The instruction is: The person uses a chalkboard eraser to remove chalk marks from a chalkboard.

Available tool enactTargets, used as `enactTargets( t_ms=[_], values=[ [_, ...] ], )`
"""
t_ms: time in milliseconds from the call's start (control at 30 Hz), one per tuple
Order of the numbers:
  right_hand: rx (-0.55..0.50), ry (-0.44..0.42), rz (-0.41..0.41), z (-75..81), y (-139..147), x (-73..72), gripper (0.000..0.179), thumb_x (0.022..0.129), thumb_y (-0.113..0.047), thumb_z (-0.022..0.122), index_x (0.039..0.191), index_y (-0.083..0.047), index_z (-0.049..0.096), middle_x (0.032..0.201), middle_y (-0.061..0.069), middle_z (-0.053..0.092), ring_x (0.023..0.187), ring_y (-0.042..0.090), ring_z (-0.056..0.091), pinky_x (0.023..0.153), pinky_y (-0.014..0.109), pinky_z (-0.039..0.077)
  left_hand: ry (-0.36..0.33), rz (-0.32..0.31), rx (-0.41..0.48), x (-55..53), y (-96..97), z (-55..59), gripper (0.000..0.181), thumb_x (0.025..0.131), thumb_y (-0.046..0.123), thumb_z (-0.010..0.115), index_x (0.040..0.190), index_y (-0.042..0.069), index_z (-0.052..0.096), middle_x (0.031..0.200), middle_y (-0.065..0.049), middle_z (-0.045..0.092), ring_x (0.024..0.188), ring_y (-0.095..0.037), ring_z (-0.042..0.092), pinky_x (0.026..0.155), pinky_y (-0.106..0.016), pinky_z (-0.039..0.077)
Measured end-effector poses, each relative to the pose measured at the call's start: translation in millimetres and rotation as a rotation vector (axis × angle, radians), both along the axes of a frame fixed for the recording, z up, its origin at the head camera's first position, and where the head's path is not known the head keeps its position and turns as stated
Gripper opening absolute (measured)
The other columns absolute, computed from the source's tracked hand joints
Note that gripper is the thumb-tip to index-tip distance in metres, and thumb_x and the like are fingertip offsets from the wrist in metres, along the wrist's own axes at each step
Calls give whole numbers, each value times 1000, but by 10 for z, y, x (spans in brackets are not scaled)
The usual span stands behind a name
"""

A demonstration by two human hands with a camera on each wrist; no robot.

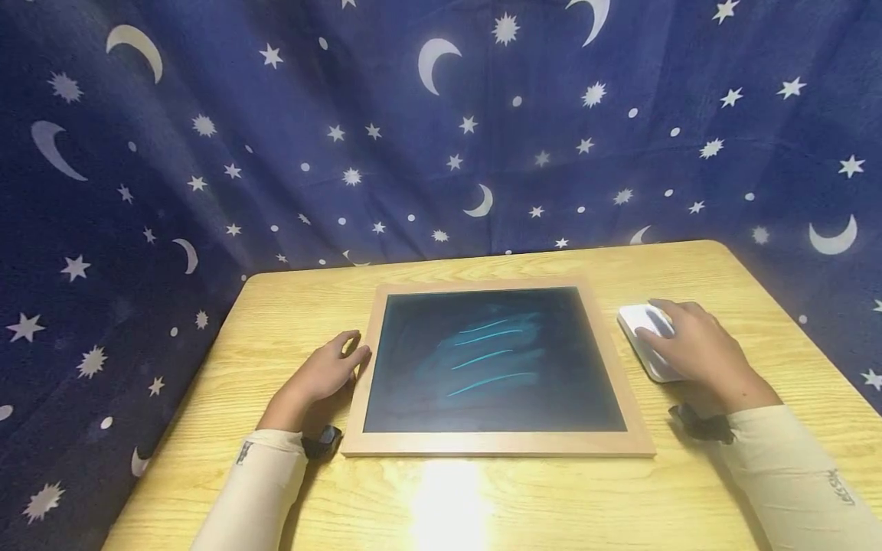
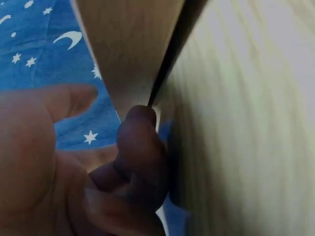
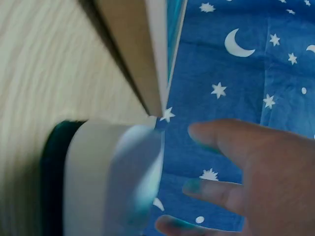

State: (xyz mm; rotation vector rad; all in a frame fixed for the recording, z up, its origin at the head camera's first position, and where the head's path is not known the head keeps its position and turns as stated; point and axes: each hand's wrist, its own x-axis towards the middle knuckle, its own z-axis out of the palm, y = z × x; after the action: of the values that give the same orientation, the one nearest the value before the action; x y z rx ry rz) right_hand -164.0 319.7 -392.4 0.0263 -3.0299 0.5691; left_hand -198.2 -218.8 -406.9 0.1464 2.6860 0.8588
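Observation:
A framed chalkboard (image 1: 413,413) lies flat on the table, marked with several teal chalk strokes (image 1: 485,358) over a hazy teal smudge. My left hand (image 1: 324,375) is at its left side, fingers loosely bent. In the left wrist view a fingertip (image 2: 140,114) meets the frame's edge (image 2: 130,54), with the thumb apart from it. To the right of the board is a white eraser (image 1: 635,317) with a dark underside. My right hand (image 1: 703,348) hovers over it, fingers spread. The right wrist view shows a gap between these fingers and the eraser (image 3: 91,177); their tips carry teal chalk.
The board rests on a light wooden table (image 1: 551,501) with rounded far corners. A blue curtain (image 1: 386,92) with moons and stars hangs behind and at the sides. Both wrists wear dark straps (image 1: 321,442) below pale sleeves.

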Motion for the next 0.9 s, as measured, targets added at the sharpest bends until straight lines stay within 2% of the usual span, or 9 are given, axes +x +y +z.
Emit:
enactTargets(
  t_ms=[67, 200, 300, 367, 433, 467, 533, 733, 900],
  values=[
    [11, -41, -1, -29, 22, 8, 72, 98, -49, 56, 146, 2, 41, 130, 42, 46, 114, 58, 49, 84, 72, 42, -15, -23, 22, -6, -14, -24, 68, 105, 49, 39, 158, 9, 24, 127, -28, 63, 108, -41, 66, 92, -51, 51],
    [25, -125, 8, -59, 38, 16, 85, 95, -59, 54, 152, 1, 33, 130, 42, 44, 107, 52, 53, 72, 65, 47, -12, -71, 38, -13, -29, -54, 68, 105, 49, 41, 160, 14, 23, 131, -26, 61, 112, -42, 64, 98, -56, 48],
    [21, -159, 32, -76, 37, 7, 91, 93, -62, 56, 154, 0, 29, 131, 42, 44, 106, 49, 54, 69, 61, 47, 4, -78, 18, -16, -36, -53, 67, 103, 49, 45, 159, 18, 25, 128, -21, 64, 110, -34, 66, 100, -56, 46],
    [18, -160, 47, -95, 33, 0, 92, 92, -61, 58, 154, 1, 29, 130, 43, 46, 104, 49, 55, 69, 60, 47, -6, -70, 15, -22, -39, -56, 68, 102, 49, 47, 159, 21, 25, 112, -17, 69, 92, -26, 68, 92, -50, 50],
    [23, -151, 55, -110, 34, -1, 90, 92, -58, 60, 153, 2, 30, 127, 43, 49, 102, 49, 56, 69, 59, 48, -5, -60, 11, -30, -30, -54, 68, 101, 49, 50, 159, 22, 26, 106, -13, 70, 84, -20, 66, 86, -45, 51],
    [25, -146, 56, -113, 37, 2, 89, 92, -57, 60, 152, 2, 31, 125, 43, 50, 100, 48, 57, 67, 57, 48, -3, -57, 8, -34, -23, -52, 68, 100, 50, 50, 159, 23, 27, 115, -15, 68, 90, -22, 66, 90, -47, 50],
    [28, -136, 55, -118, 39, 7, 86, 92, -53, 62, 152, 2, 31, 122, 42, 52, 96, 47, 58, 65, 55, 48, -7, -52, 13, -42, -9, -55, 69, 100, 49, 51, 158, 23, 27, 114, -17, 69, 91, -26, 68, 88, -48, 51],
    [41, -118, 42, -118, 41, 8, 81, 91, -44, 64, 151, -1, 32, 117, 42, 52, 92, 49, 59, 57, 53, 47, 19, -39, -5, -40, 7, -57, 69, 98, 47, 54, 158, 23, 29, 137, -25, 59, 121, -39, 61, 102, -57, 45],
    [40, -98, 27, -115, 22, -16, 78, 90, -42, 64, 151, -2, 34, 117, 40, 54, 90, 45, 59, 56, 49, 46, 8, -34, -11, -26, 2, -61, 71, 98, 47, 54, 158, 23, 27, 138, -25, 58, 122, -39, 60, 102, -58, 45]
  ],
)
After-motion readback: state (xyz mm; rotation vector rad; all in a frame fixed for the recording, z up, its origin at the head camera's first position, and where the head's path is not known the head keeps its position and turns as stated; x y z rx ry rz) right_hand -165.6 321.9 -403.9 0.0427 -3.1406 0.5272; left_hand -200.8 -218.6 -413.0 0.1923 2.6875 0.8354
